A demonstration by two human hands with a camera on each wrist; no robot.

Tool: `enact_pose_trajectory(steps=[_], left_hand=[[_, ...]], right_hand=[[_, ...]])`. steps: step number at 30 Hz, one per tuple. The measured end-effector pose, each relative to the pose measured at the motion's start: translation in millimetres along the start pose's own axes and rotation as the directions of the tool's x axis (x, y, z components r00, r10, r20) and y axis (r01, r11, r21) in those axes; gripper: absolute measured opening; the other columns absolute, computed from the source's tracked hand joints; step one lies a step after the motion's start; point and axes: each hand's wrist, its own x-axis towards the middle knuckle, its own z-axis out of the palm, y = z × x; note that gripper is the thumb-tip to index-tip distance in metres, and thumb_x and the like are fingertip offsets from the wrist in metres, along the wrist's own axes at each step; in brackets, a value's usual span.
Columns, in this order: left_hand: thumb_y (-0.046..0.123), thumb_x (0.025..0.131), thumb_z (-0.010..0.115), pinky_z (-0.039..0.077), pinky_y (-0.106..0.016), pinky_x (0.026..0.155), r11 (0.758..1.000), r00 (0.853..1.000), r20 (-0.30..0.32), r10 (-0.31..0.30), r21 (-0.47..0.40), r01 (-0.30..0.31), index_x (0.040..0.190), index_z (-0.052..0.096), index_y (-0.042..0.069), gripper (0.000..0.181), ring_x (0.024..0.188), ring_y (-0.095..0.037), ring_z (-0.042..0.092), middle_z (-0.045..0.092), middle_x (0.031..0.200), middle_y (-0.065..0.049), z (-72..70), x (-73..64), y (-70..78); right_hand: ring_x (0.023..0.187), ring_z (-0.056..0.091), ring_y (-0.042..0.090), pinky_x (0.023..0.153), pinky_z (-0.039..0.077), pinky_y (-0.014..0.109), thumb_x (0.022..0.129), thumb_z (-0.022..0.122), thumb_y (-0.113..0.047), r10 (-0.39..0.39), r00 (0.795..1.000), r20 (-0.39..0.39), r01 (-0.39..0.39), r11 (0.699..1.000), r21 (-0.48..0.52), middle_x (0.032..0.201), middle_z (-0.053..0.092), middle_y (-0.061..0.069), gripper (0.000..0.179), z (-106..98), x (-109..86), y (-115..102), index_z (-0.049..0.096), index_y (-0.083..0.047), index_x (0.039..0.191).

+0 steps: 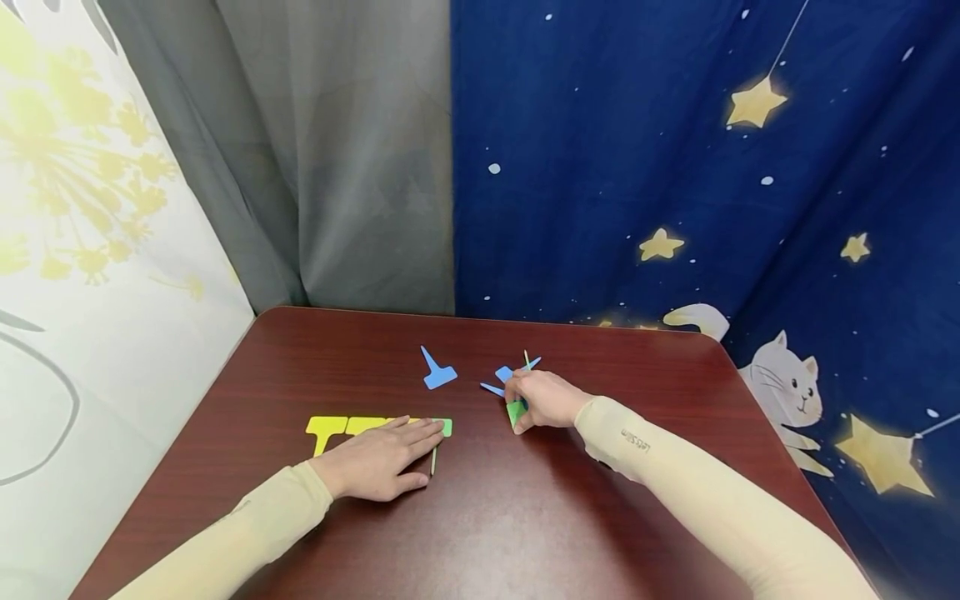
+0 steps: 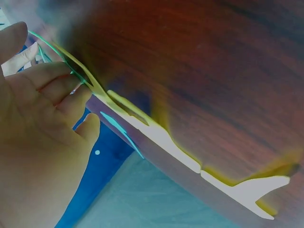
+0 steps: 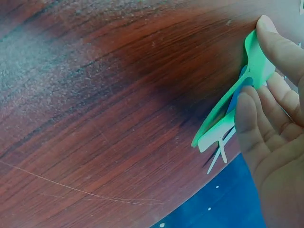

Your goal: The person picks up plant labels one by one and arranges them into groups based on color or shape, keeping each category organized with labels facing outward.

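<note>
My left hand [image 1: 382, 458] lies flat with its fingers straight over a row of yellow T-shaped plant labels [image 1: 328, 427]. Its fingertips rest on a green plant label [image 1: 447, 427] at the row's right end; the palm and fingers hide part of the row. To the right, my right hand [image 1: 551, 398] pinches another green plant label [image 1: 514, 413] by its wide head, between thumb and fingers. In the right wrist view, this label's [image 3: 259, 61] stem slants down toward the table. Blue plant labels [image 1: 504, 374] lie around and partly behind the right hand.
A single blue plant label [image 1: 439, 377] lies farther back, between the two hands. Everything is on a dark red-brown wooden table [image 1: 360, 350]. A grey curtain [image 1: 375, 167] and a blue starry curtain [image 1: 585, 167] hang behind its far edge.
</note>
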Motion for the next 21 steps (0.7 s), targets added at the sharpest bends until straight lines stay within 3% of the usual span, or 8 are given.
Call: enact_pose_trajectory(steps=[5, 13, 21], left_hand=[[0.036, 0.106, 0.051, 0.032, -0.048, 0.116, 1.000, 0.999, -0.031, 0.017, 0.016, -0.016, 0.149, 0.050, 0.004, 0.053, 0.144, -0.026, 0.040, 0.043, 0.156, -0.009, -3.8, 3.5, 0.1], [0.033, 0.102, 0.058, 0.035, -0.045, 0.114, 1.000, 0.997, -0.076, 0.012, -0.002, -0.012, 0.142, 0.057, 0.004, 0.049, 0.138, -0.028, 0.048, 0.052, 0.149, -0.009, -3.8, 11.6, 0.7], [0.034, 0.100, 0.062, 0.037, -0.046, 0.113, 1.000, 0.994, -0.112, -0.006, -0.024, 0.003, 0.135, 0.065, 0.006, 0.045, 0.133, -0.027, 0.053, 0.058, 0.143, -0.007, -5.0, 16.3, 1.1]], right_hand=[[0.078, 0.056, 0.004, 0.072, 0.050, 0.024, 0.077, 0.090, -0.034, -0.009, 1.000, -0.026, 0.010, 0.999, 0.044, 0.091, 0.059, -0.013, 0.031, -1, -0.7, 0, 0.066, -0.023, 0.094], [0.069, 0.060, 0.003, 0.066, 0.052, 0.026, 0.080, 0.088, -0.021, -0.002, 0.999, -0.041, 0.011, 0.976, 0.219, 0.073, 0.062, -0.016, 0.026, -12, -6.5, -1, 0.062, -0.022, 0.082], [0.075, 0.062, 0.008, 0.068, 0.054, 0.029, 0.081, 0.085, -0.010, 0.032, 0.998, -0.056, -0.011, 0.937, 0.349, 0.078, 0.066, -0.011, 0.022, -23, -7.6, -4, 0.073, -0.014, 0.099]])
